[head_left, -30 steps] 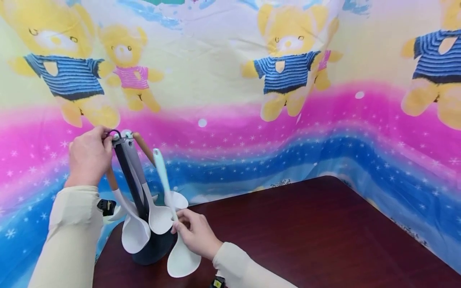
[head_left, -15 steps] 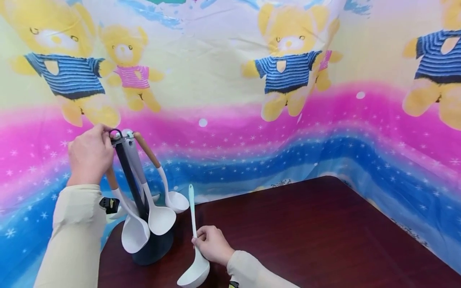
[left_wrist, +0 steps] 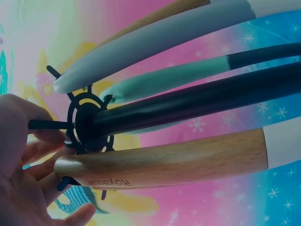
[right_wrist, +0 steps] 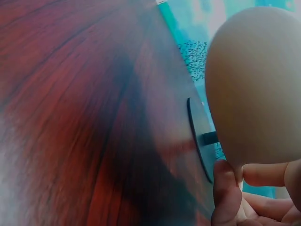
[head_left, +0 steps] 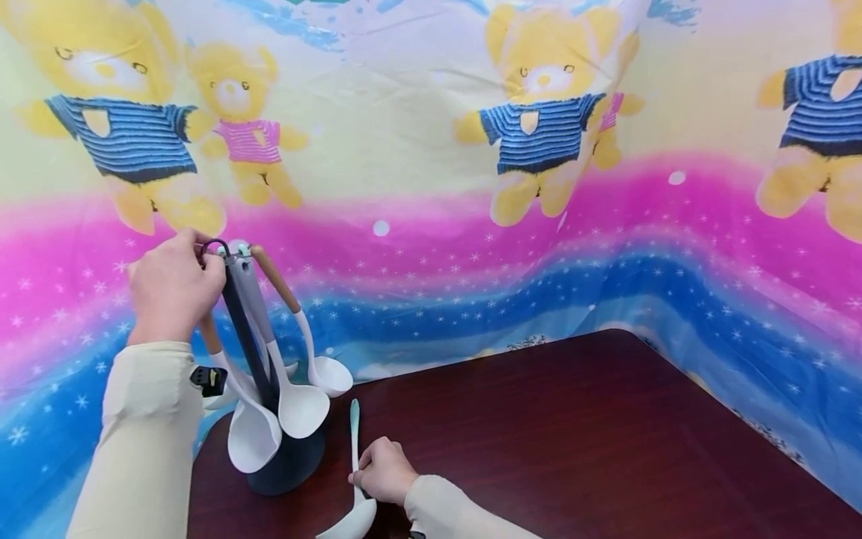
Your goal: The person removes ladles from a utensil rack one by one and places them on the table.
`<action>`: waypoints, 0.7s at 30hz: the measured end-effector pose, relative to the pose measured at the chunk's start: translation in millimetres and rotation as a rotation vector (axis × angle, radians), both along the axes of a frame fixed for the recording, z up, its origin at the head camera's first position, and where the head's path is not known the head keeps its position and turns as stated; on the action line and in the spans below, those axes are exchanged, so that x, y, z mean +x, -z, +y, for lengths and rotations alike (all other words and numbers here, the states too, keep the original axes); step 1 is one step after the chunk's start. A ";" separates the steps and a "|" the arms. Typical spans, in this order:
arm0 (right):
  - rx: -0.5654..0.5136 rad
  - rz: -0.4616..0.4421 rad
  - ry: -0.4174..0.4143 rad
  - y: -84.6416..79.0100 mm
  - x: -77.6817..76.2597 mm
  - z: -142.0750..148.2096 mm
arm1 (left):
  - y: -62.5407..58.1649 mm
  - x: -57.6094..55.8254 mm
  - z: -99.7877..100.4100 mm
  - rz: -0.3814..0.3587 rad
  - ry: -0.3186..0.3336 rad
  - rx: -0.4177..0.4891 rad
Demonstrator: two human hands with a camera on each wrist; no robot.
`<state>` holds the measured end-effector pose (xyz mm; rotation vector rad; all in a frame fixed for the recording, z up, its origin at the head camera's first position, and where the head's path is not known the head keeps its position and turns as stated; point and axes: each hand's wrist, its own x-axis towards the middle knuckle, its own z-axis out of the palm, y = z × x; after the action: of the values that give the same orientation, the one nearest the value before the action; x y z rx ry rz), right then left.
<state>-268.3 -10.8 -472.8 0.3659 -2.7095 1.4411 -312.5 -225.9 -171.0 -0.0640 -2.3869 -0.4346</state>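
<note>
My left hand (head_left: 175,288) grips the top of a black utensil rack (head_left: 286,468) at the table's left end. In the left wrist view, my fingers are at the rack's hooked ring (left_wrist: 89,123), close by a wooden handle (left_wrist: 188,162); grey (left_wrist: 150,52) and mint (left_wrist: 169,80) handles hang beyond. My right hand (head_left: 387,471) pinches a white ladle (head_left: 353,520) with a mint handle end, just above its bowl. This ladle is off the rack, low over the table to the right of the base, its bowl toward me and cut off by the frame edge.
Several ladles hang around the rack, among them a front-left one (head_left: 254,442), a middle one (head_left: 303,412) and a wooden-handled one (head_left: 331,376). The dark red table (head_left: 572,442) stretches to the right. A bear-printed curtain (head_left: 417,172) stands behind it.
My right hand has carried the mint-handled ladle away from the rack and down toward the table, its handle tip sinking in view. My left hand stays at the rack's top, fingers slightly shifted.
</note>
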 end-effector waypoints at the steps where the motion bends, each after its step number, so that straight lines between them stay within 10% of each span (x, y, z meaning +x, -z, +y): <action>1: 0.002 0.002 0.007 0.3 0.0 -2.0 | -0.1 0.1 1.0 0.002 0.000 -0.003; 21: 0.096 0.068 0.040 12.4 -2.6 -18.1 | -4.3 -3.5 7.2 0.005 -0.004 -0.019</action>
<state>-270.9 -28.9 -485.2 0.3564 -2.7216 1.2676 -316.0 -218.7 -166.7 -0.0686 -2.3858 -0.4092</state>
